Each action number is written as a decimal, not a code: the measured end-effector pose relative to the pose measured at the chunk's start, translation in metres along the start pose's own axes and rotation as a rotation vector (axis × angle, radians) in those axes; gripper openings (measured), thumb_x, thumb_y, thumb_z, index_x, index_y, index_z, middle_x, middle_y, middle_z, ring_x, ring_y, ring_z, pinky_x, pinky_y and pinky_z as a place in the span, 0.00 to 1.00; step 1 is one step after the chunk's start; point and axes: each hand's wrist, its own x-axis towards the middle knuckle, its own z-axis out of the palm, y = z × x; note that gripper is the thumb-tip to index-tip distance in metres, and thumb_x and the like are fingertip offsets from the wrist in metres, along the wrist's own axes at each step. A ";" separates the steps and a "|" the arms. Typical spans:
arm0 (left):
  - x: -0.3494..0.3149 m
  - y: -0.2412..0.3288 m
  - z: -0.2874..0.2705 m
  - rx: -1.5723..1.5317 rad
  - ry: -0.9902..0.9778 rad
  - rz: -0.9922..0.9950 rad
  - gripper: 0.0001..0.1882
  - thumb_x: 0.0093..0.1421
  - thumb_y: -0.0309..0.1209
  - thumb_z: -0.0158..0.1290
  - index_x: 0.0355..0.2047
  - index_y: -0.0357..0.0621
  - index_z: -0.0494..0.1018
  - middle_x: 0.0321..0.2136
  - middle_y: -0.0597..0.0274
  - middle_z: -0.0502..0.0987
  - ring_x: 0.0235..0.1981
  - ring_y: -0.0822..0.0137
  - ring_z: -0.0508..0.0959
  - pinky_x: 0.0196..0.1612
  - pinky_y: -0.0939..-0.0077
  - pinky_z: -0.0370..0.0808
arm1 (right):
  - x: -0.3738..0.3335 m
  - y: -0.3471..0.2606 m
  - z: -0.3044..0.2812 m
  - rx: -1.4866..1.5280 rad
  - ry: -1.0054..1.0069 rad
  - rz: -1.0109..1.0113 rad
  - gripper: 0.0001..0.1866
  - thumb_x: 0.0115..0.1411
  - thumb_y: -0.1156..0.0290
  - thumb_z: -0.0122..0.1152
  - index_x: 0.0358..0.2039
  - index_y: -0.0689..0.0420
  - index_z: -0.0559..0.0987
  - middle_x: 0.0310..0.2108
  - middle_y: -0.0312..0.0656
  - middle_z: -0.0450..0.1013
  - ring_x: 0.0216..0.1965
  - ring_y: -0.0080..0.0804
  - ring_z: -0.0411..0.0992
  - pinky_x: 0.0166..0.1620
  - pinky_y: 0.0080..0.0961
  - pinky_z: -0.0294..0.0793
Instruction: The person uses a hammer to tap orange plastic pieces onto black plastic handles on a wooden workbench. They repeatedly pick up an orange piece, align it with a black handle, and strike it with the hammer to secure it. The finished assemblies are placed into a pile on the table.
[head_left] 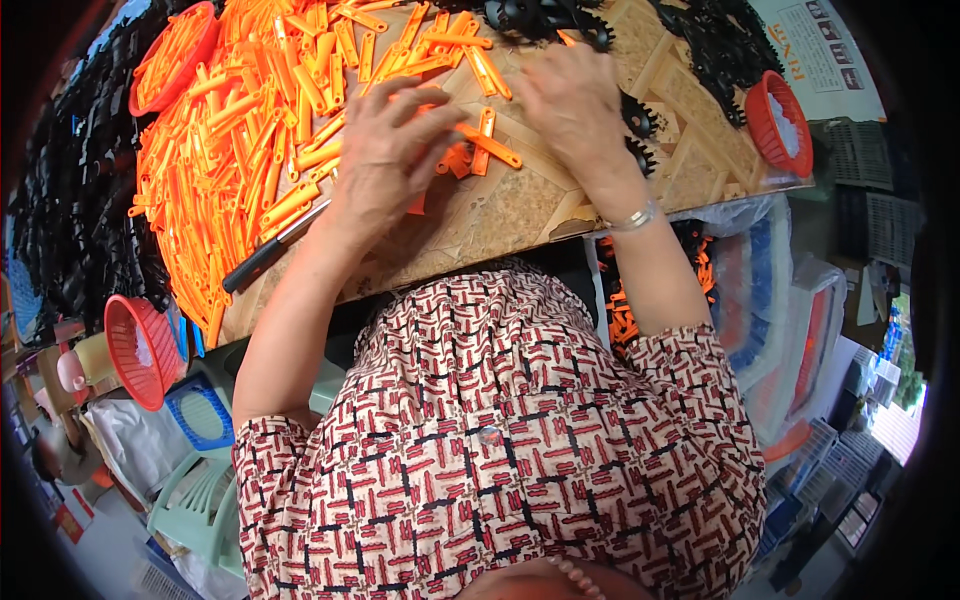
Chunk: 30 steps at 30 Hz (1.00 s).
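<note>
My left hand [385, 150] is over the near edge of a big heap of orange plastic handle-like strips [235, 150], palm down with its fingers spread and curved. Beside its fingertips lie a few loose strips, one crossing another [490, 140]. To the right, my right hand [575, 105] has its fingers curled in; a small orange tip [567, 38] pokes out past them, the rest hidden. Black toothed round parts [545, 18] lie just beyond that hand, and more black toothed parts [638, 115] sit by its wrist. Below my left wrist rests a tool with a black handle [255, 265] and metal shaft.
The patterned tabletop [510, 215] has its near edge against my body. Red baskets stand at the far left [180, 60], lower left [140, 350] and right [780, 125]. More black toothed parts [715, 60] pile up at the far right. A pale green chair [195, 510] is at lower left.
</note>
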 end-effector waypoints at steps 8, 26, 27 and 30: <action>-0.013 -0.027 -0.016 0.126 0.149 -0.191 0.11 0.61 0.31 0.61 0.45 0.51 0.83 0.40 0.61 0.81 0.47 0.58 0.76 0.52 0.64 0.71 | 0.019 -0.017 0.011 0.255 -0.225 -0.027 0.08 0.60 0.63 0.63 0.31 0.54 0.81 0.29 0.38 0.74 0.35 0.35 0.71 0.43 0.35 0.61; 0.002 -0.020 0.003 0.015 -0.036 -0.199 0.13 0.61 0.29 0.59 0.47 0.51 0.81 0.41 0.59 0.80 0.46 0.54 0.76 0.50 0.60 0.73 | 0.036 -0.009 0.031 0.200 -0.053 0.051 0.10 0.60 0.65 0.60 0.40 0.51 0.83 0.34 0.39 0.78 0.39 0.39 0.76 0.44 0.38 0.66; 0.002 -0.017 0.004 -0.025 -0.011 -0.172 0.14 0.61 0.28 0.58 0.48 0.51 0.81 0.40 0.57 0.80 0.45 0.52 0.77 0.51 0.62 0.73 | 0.038 -0.008 0.036 0.246 -0.087 0.061 0.10 0.59 0.64 0.60 0.39 0.52 0.83 0.33 0.40 0.78 0.38 0.40 0.76 0.44 0.38 0.67; 0.001 -0.026 -0.004 0.053 0.083 -0.226 0.13 0.62 0.28 0.58 0.48 0.51 0.81 0.37 0.56 0.81 0.43 0.54 0.77 0.49 0.64 0.74 | 0.036 -0.002 0.043 0.363 -0.154 0.089 0.10 0.59 0.63 0.61 0.37 0.54 0.83 0.32 0.43 0.78 0.36 0.42 0.77 0.42 0.39 0.71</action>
